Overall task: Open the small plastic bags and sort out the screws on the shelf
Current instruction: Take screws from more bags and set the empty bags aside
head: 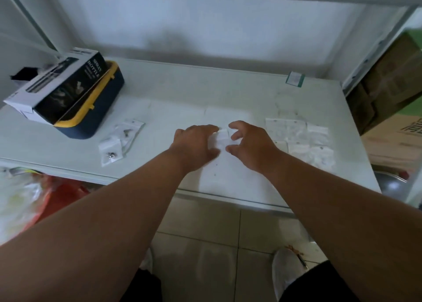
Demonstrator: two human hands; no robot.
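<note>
Mid-shelf (228, 89), near the front edge, left hand (196, 141) and right hand (249, 145) both pinch one small bag (223, 138); looks like the opening step; next, tear it gently so screws don't scatter.

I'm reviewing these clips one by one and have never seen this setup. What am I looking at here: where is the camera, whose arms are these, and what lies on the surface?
There is no machine: a person wears a camera on the head, looking down over both bare arms. The left hand and right hand meet over a small plastic bag lying on a white sheet on the shelf. The blur hides whether either hand grips it. To the left lie bags with screws inside; to the right, a spread of flat bags. At the far left, a spray bottle box rests on a blue and yellow case.
</note>
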